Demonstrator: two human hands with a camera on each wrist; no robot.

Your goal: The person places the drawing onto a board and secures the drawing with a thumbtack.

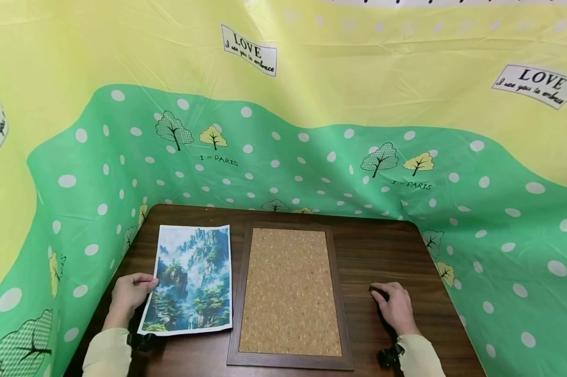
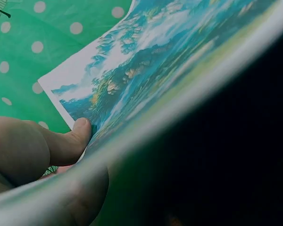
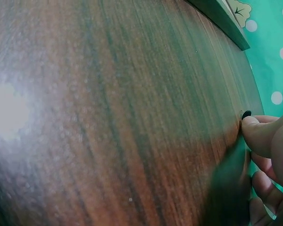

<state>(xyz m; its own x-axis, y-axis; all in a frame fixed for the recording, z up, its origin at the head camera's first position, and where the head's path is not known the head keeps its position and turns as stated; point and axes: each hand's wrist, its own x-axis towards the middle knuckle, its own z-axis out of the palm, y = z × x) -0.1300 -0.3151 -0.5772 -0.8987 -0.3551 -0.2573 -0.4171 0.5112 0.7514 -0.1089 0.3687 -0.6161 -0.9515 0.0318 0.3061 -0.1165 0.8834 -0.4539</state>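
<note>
A printed landscape picture of misty blue-green mountains, with a white border, is pinched at its left edge between the thumb and fingers of my left hand. Close up in the left wrist view, the paper bends and stands off the table. A cork board in a dark brown frame lies to the picture's right, beside its edge. Beyond the board, my right hand pinches a small black round-headed thumbtack between thumb and forefinger, just over the tabletop. Its point is hard to make out.
The dark wood-grain table has rounded far corners. A green and yellow patterned cloth hangs along its back and both sides. Black wrist straps sit at the cuffs of both light sleeves.
</note>
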